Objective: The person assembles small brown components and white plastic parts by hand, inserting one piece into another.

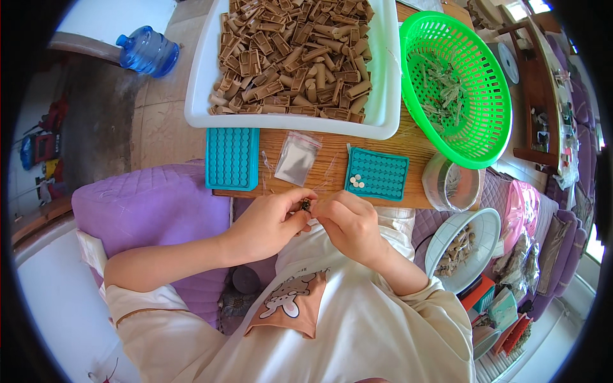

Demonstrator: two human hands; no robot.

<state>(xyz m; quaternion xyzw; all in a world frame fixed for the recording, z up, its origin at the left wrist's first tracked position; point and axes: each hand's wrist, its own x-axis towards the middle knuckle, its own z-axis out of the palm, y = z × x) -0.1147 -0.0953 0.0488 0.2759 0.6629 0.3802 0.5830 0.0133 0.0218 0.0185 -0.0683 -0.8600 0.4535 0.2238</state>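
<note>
Both hands meet at the near edge of the wooden table, over my lap. My left hand (276, 216) is closed, pinching a small dark piece (306, 205) with lighter flecks between thumb and fingers. Against that piece, my right hand (350, 223) presses its thumb and fingertips together; whatever it grips is hidden. Just beyond the hands lies a clear plastic zip bag (297, 158). On its left sits a teal tray (232, 158) with rows of round hollows. To the right is another teal tray (380, 175), with several small white round pieces (357, 181) on it.
A white bin (196, 96) full of brown plastic casings fills the table's far side. Right of it stand a green basket (497, 108) with thin clear pieces and a round clear tub (477, 185). Lower right, a pale basin (497, 223) holds brown parts. A blue water bottle (151, 52) lies far left.
</note>
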